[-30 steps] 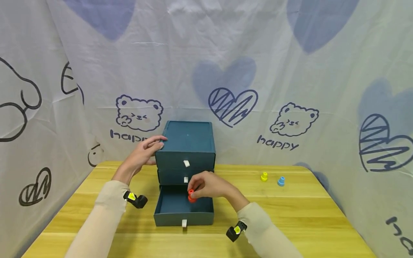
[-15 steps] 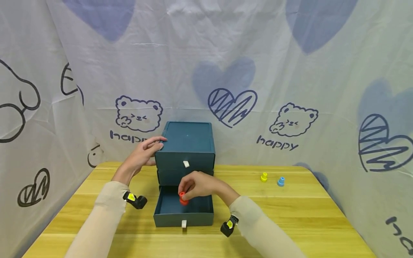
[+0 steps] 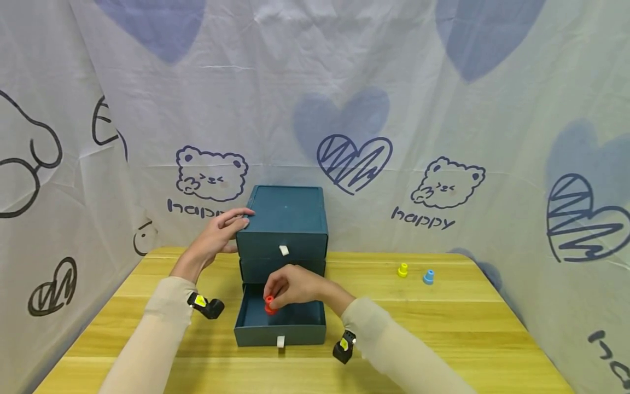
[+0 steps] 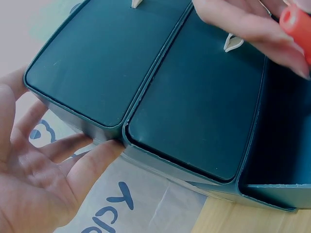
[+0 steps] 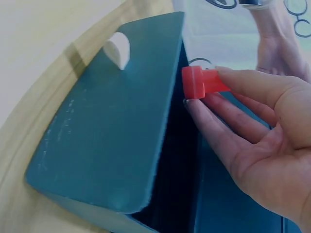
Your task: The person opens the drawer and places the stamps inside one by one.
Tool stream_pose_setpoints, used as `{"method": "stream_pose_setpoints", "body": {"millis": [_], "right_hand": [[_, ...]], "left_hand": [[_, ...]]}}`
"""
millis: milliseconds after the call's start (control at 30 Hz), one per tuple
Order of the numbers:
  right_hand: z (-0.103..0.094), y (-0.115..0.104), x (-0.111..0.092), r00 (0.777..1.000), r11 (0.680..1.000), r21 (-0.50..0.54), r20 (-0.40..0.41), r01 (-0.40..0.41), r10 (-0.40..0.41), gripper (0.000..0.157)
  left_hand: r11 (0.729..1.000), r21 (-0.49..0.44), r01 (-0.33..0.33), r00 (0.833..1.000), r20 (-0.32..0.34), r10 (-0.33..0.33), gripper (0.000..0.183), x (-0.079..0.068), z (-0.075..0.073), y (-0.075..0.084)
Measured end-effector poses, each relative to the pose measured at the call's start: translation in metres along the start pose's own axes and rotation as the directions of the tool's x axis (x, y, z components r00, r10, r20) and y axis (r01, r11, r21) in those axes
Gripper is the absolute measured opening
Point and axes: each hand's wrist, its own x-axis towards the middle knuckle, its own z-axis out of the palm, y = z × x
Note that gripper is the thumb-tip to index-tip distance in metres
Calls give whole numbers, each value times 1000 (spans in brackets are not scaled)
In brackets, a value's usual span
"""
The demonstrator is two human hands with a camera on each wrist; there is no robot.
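A dark teal drawer cabinet [image 3: 286,210] stands on the table, its bottom drawer [image 3: 261,335] pulled out. My left hand [image 3: 211,241] rests against the cabinet's upper left side, fingers spread over the top edge and along the side wall. Between thumb and fingers, my right hand [image 3: 300,285] pinches a small red stepped plastic peg [image 3: 269,311] over the left part of the drawer. In the right wrist view the red peg [image 5: 193,82] shows a wide base and a narrower stem, with the base near the drawer front's upper edge. White pull tabs [image 3: 284,250] mark the drawer fronts.
On the wooden table [image 3: 443,328], to the right, stand a yellow stepped peg [image 3: 403,270] and a blue one [image 3: 429,277]. A printed white curtain [image 3: 364,230] hangs behind the table and along its sides.
My right hand has moved left over the open drawer and slightly down, carrying the red peg. The left hand and the cabinet have stayed in place.
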Motion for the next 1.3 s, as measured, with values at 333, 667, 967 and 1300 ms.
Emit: {"method": "stream_pose_setpoints", "body": {"millis": [333, 667, 967, 1300], "right_hand": [[15, 10, 3, 995, 999, -24, -90, -36, 34, 13], [28, 14, 6, 992, 994, -84, -116, -66, 56, 12], [28, 13, 5, 994, 995, -75, -99, -63, 55, 16], [13, 9, -6, 994, 999, 29, -107, -30, 33, 23]], "left_hand": [[1000, 6, -9, 1000, 6, 9, 53, 0, 0, 1], [1000, 7, -5, 1000, 6, 5, 52, -1, 0, 0], [1000, 8, -17, 1000, 6, 17, 52, -1, 0, 0], [1000, 17, -9, 1000, 5, 9, 52, -1, 0, 0]]}}
